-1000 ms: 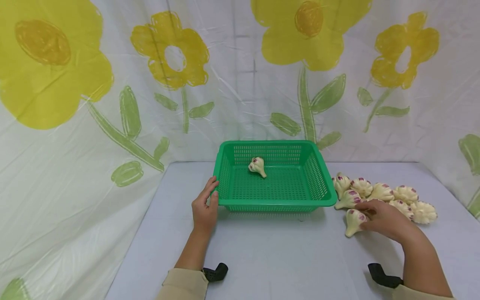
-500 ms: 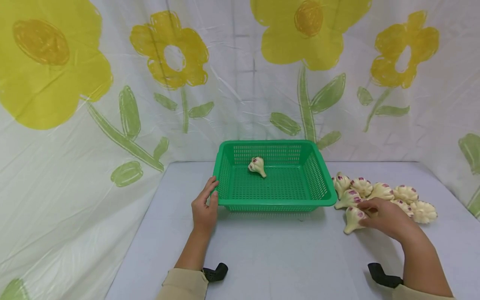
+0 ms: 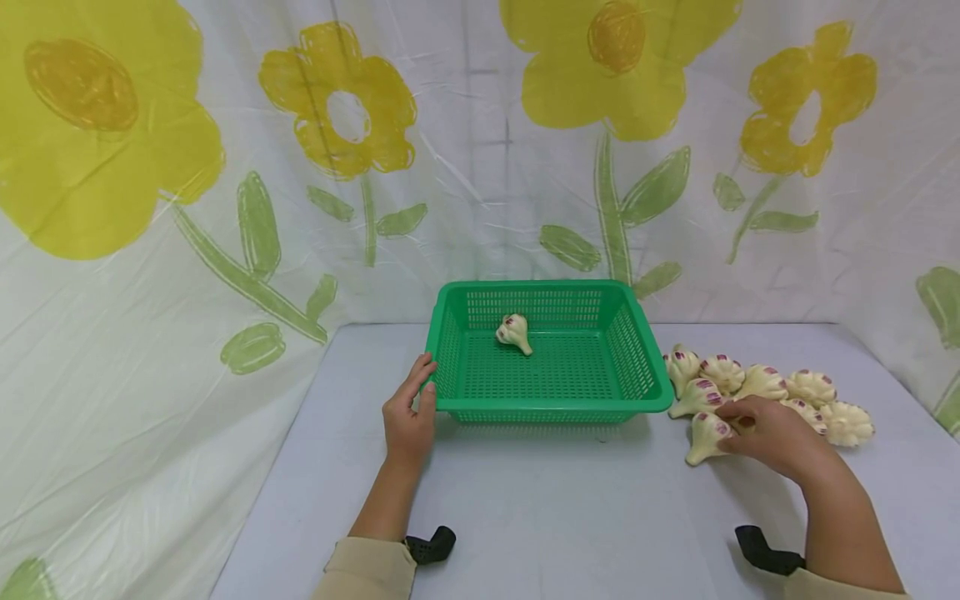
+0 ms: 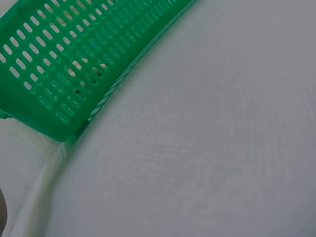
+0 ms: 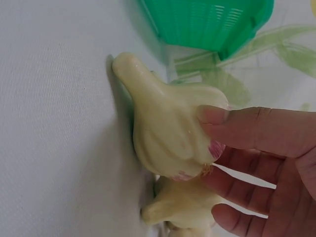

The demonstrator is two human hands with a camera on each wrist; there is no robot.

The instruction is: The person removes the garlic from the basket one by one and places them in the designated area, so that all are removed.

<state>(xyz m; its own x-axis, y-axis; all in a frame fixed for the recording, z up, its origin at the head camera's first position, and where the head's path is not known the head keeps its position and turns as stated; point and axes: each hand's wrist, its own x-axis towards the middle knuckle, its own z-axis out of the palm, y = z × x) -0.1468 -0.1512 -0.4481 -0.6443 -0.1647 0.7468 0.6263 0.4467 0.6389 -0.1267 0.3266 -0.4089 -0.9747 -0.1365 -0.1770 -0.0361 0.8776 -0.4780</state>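
Observation:
My right hand pinches a garlic bulb between thumb and fingers, beside a group of several more. In the right wrist view the thumb lies on the bulb's near side, and the bulb's stem end points toward the white tabletop. Another bulb shows just behind it. My left hand rests against the left side of a green plastic basket, its fingers fairly straight along the rim. One garlic bulb lies inside the basket toward the back left.
Several pale garlic bulbs with purple streaks, one farthest right, lie right of the basket. A white table bears everything. Behind it hangs a flower-printed curtain. In the left wrist view the basket's slotted wall is close.
The garlic bulb at my right hand has shifted slightly up and left, along with the fingertips. My left hand and the basket have stayed where they were.

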